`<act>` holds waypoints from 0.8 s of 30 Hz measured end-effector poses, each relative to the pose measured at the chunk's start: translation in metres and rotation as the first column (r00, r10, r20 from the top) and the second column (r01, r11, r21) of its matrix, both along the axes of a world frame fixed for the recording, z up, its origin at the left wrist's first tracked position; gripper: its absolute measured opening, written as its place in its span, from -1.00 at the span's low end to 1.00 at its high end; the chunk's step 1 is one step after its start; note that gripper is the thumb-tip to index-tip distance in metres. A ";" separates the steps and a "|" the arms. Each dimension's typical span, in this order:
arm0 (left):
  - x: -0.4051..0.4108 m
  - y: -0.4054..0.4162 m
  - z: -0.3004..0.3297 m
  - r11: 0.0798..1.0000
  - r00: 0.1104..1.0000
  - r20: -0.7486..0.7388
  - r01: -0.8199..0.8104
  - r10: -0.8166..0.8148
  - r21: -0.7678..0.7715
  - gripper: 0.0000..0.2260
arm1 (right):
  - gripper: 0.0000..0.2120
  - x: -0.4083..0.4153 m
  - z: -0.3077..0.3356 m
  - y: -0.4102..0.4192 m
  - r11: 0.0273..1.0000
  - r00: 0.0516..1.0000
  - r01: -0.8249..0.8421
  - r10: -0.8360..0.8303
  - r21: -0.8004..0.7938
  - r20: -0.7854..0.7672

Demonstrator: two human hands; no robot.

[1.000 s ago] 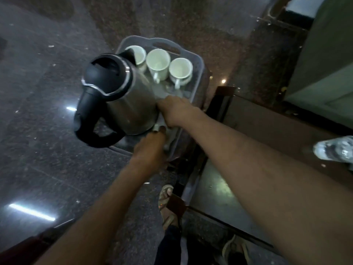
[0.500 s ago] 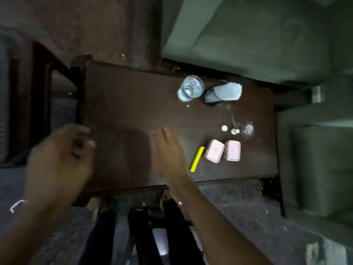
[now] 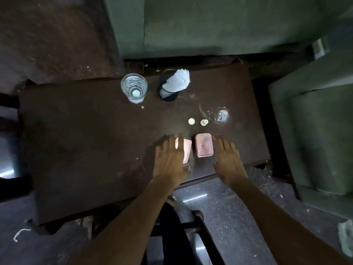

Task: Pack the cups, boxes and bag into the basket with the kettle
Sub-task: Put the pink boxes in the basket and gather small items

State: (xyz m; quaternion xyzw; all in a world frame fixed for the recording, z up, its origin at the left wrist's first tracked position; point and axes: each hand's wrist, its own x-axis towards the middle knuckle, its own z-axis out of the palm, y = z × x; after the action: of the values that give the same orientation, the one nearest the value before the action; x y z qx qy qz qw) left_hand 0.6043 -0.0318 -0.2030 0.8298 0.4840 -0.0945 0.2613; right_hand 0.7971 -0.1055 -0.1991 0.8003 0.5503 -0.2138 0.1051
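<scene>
Two small pink boxes lie side by side on the dark wooden table point(image 3: 86, 131). My left hand point(image 3: 170, 159) hovers with spread fingers over the left pink box point(image 3: 187, 152), covering most of it. The right pink box point(image 3: 204, 147) lies fully visible between my hands. My right hand point(image 3: 228, 161) is spread open just right of it, holding nothing. Whether either hand touches a box cannot be told. The basket, kettle and cups are out of view.
A clear glass point(image 3: 134, 88) and a dark mesh holder with white tissue point(image 3: 174, 86) stand at the table's far edge. Two small white caps point(image 3: 191, 121) and a crumpled clear wrapper point(image 3: 221, 116) lie beyond the boxes. Green sofas border the table behind and right.
The view swung from the basket with kettle and cups to the table. Both hands left the basket and now reach over the pink boxes; the yellow item beside them is hidden.
</scene>
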 end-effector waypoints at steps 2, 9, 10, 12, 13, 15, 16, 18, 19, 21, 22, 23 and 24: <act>0.018 -0.006 -0.011 0.998 0.997 -0.061 0.056 -0.055 0.026 0.08 | -0.06 0.009 -0.014 -0.001 0.999 0.998 -0.045 0.045 0.000 -0.046; 0.024 0.008 -0.025 0.982 0.965 -0.215 0.170 -0.149 0.082 -0.16 | 0.09 0.008 -0.042 0.024 0.990 0.982 -0.128 0.136 0.067 -0.134; 0.029 0.009 -0.027 0.979 0.962 -0.227 0.176 -0.150 0.101 -0.22 | 0.10 0.013 -0.048 0.028 0.989 0.980 -0.126 0.137 0.079 -0.142; 0.026 0.010 -0.026 0.983 0.966 -0.212 0.167 -0.148 0.074 -0.25 | 0.10 0.009 -0.052 0.031 0.988 0.980 -0.137 0.145 0.064 -0.135; 0.027 0.007 -0.026 0.984 0.965 -0.211 0.170 -0.154 0.062 -0.24 | 0.07 0.010 -0.053 0.029 0.988 0.982 -0.135 0.143 0.068 -0.122; 0.031 -0.001 -0.022 0.987 0.974 -0.172 0.156 -0.146 0.044 -0.17 | -0.04 0.017 -0.052 0.021 0.993 0.989 -0.075 0.085 0.086 -0.119; 0.029 0.000 -0.018 0.991 0.982 -0.145 0.128 -0.121 0.041 -0.13 | -0.10 0.016 -0.050 0.019 0.993 0.991 -0.037 0.051 0.115 -0.126; 0.015 0.007 -0.011 0.995 0.996 -0.076 0.062 -0.056 0.081 -0.10 | -0.16 0.007 -0.041 0.022 0.981 0.989 0.025 0.004 0.193 -0.147; 0.006 0.011 -0.005 0.994 0.998 -0.046 0.036 -0.031 0.108 -0.11 | -0.16 0.000 -0.036 0.024 0.971 0.987 0.044 -0.006 0.237 -0.161; -0.016 0.021 0.009 0.988 1.000 -0.015 0.008 -0.006 0.156 -0.13 | -0.12 -0.016 -0.026 0.029 0.939 0.981 0.085 -0.019 0.333 -0.195; -0.032 0.028 0.016 0.982 1.000 -0.008 0.008 -0.006 0.188 -0.15 | -0.11 -0.028 -0.020 0.033 0.921 0.976 0.101 -0.019 0.376 -0.216; -0.049 0.035 0.022 0.975 1.000 -0.001 0.013 -0.013 0.223 -0.19 | -0.10 -0.042 -0.014 0.039 0.908 0.972 0.107 -0.009 0.406 -0.235; -0.070 0.043 0.028 0.966 1.000 0.006 0.019 -0.021 0.257 -0.23 | -0.10 -0.059 -0.009 0.047 0.901 0.966 0.100 0.013 0.423 -0.257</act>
State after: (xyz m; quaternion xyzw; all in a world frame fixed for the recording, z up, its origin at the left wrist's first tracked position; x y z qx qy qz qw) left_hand 0.5344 0.0108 -0.1745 0.8618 0.4828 -0.0301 0.1527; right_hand 0.7384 -0.0583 -0.2078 0.7817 0.5747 -0.1894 -0.1511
